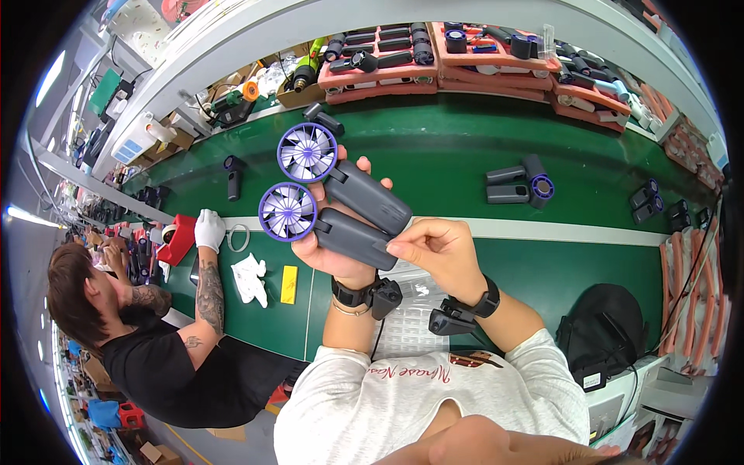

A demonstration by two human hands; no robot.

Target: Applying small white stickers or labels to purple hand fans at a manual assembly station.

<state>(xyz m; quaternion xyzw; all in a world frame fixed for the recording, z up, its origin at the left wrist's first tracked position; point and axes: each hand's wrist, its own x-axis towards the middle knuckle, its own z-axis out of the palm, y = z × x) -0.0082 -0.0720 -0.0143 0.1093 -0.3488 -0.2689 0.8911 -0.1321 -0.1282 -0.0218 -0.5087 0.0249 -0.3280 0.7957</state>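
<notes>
Two handheld fans lie side by side in my left hand [346, 267], whose fingers wrap under and around them. The farther fan [368, 198] and the nearer fan [355, 237] have dark grey handles and round heads with purple rims and pale blades. Both heads point to the left. My right hand [442, 252] pinches with thumb and forefinger at the right end of the nearer fan's handle; anything thin between those fingertips is too small to make out. Beneath my hands lies a clear plastic bag [418, 287] on a white printed sheet [411, 333].
On the green belt [442, 155] lie several more grey fans [515, 186]. Padded trays [380, 77] of fans stand at the back. At left are a yellow block [289, 284], white glove [249, 279], red tape dispenser [178, 239] and a co-worker [170, 349]. A black bag [604, 329] sits right.
</notes>
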